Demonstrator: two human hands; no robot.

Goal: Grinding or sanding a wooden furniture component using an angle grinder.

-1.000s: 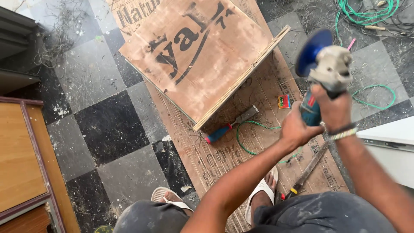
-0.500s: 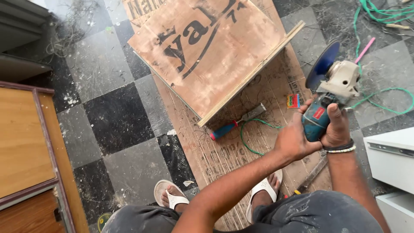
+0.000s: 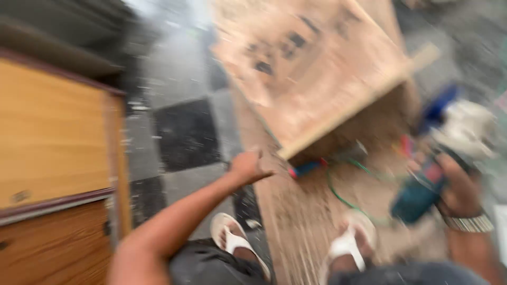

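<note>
An angle grinder [image 3: 441,158] with a teal body, pale head and blue guard is held at the right of the blurred view by the right hand [image 3: 459,192], whose grip is wrapped fully around the body just behind the head; a metal wristband is worn below it. The left hand [image 3: 248,166] is stretched out empty over the middle of the floor, its fingers loosely curled and closed on nothing, near the lower corner of a tilted plywood board [image 3: 317,68] but apart from it as far as can be told. The board is propped over a flat plywood sheet [image 3: 301,221] laid on the dark and pale floor tiles [image 3: 185,132], with a green cable [image 3: 343,195] and a red-and-blue tool [image 3: 306,169] lying under its near edge. Wooden cabinet panels [image 3: 53,137] stand at the left. The grinder is judged heavy, rigid and front-weighted, best held firmly around the body, clear of the guard. White sandals [image 3: 343,243] are seen near the bottom edge.
</note>
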